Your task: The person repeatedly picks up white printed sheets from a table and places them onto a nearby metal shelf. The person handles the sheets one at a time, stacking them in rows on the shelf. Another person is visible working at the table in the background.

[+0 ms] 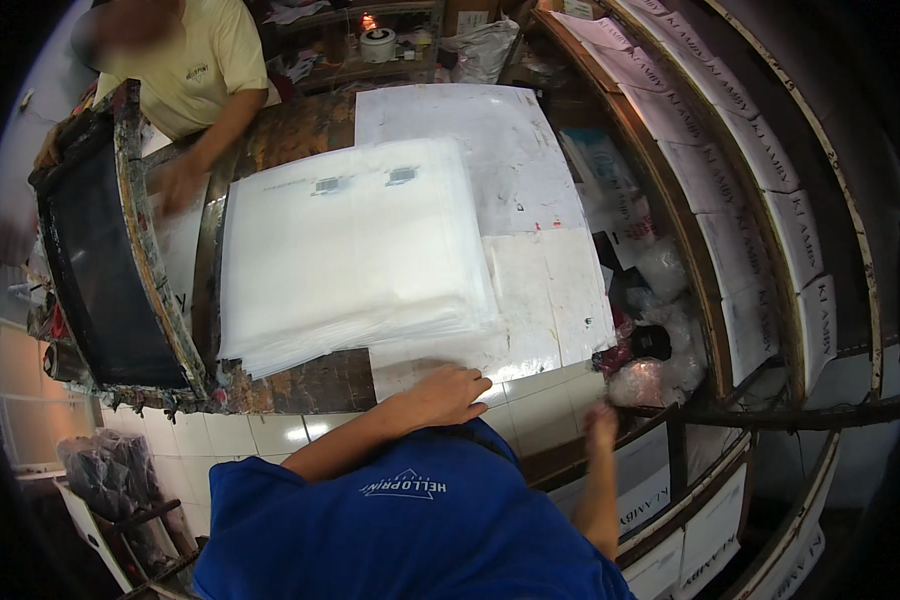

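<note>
My left hand (444, 396) is at the near edge of the worktable, beside the white sheet covering it. Its fingers are loosely bent and apart, with nothing visible in them. Off to the right, my right hand (600, 424) is raised near the shelving rack and smeared by motion, so its fingers cannot be made out. Ahead of me lies a stack of thin, whitish translucent sheets (355, 260), slightly fanned at its near edge, with small dark printed marks on top. Under it is the white covering sheet (540, 290).
At the left, a co-worker in a pale yellow shirt (205, 75) stands by a tilted, dark-meshed screen-printing frame (105, 250). Racks on the right carry printed white sheets (735, 240). Clear plastic bags (660, 375) lie between table and rack. A round white container (377, 45) stands at the back.
</note>
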A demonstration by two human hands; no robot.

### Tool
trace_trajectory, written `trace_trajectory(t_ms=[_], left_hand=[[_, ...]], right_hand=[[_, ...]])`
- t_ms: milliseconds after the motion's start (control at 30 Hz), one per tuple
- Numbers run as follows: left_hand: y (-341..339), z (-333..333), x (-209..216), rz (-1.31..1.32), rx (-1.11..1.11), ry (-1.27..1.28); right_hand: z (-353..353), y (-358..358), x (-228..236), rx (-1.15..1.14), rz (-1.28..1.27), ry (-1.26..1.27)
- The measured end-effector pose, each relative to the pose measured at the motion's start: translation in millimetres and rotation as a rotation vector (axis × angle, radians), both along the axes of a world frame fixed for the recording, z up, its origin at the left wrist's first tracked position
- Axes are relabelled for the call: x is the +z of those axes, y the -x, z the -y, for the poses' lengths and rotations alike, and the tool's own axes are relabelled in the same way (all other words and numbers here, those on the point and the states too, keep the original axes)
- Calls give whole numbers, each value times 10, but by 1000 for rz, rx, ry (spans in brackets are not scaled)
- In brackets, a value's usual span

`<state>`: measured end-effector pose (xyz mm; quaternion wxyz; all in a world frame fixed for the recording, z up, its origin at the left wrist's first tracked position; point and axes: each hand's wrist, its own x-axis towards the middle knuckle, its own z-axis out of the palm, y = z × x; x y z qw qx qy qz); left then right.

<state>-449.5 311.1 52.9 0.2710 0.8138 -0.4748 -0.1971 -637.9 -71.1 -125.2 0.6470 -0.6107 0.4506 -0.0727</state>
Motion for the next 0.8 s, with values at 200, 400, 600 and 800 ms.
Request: trace_trajectory(t_ms=[200, 400, 600, 800], left_hand=[[-35, 40, 118, -7, 0, -55], [-79, 179, 96, -17, -47, -64], [-94, 213, 266, -5, 45, -43], [-188, 82, 465, 54, 267, 97]], right_hand=[[-731, 1510, -1425, 1017, -733, 470], [-897, 1607, -1149, 1397, -763, 734], [-635, 755, -758, 258, -378, -100], [-546, 213, -635, 251, -266, -64]])
